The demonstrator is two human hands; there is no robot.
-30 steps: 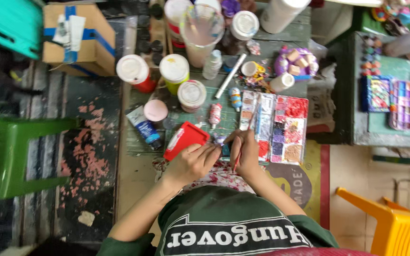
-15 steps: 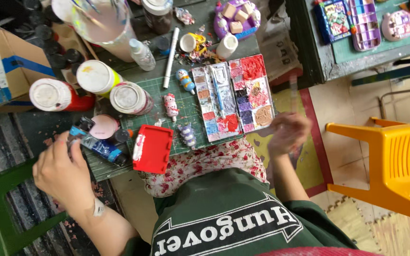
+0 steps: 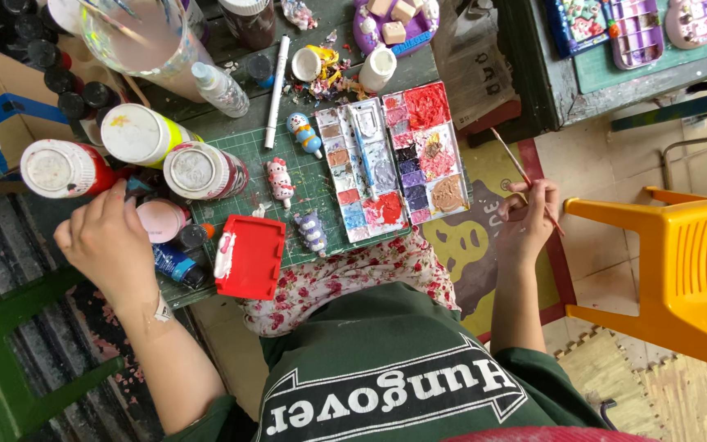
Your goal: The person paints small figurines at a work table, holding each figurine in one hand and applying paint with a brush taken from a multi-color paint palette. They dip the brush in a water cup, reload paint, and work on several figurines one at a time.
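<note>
Paint palette, frame centre: hard plastic, wells crusted with matt dried paint. Red tray, lower left of it: glossy plastic, smeared white. Cutting mat: matt green, gridded. Brush, right: thin wooden handle. Yellow chair, far right: smooth ribbed plastic.

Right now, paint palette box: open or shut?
Open. The palette box lies spread flat on the green mat, its paint wells showing.

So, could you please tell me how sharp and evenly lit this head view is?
Head view: soft daylight, faint shadows; the palette and left hand are sharp, the right hand holding the paintbrush slightly soft; edges bow from wide-angle distortion.
</note>
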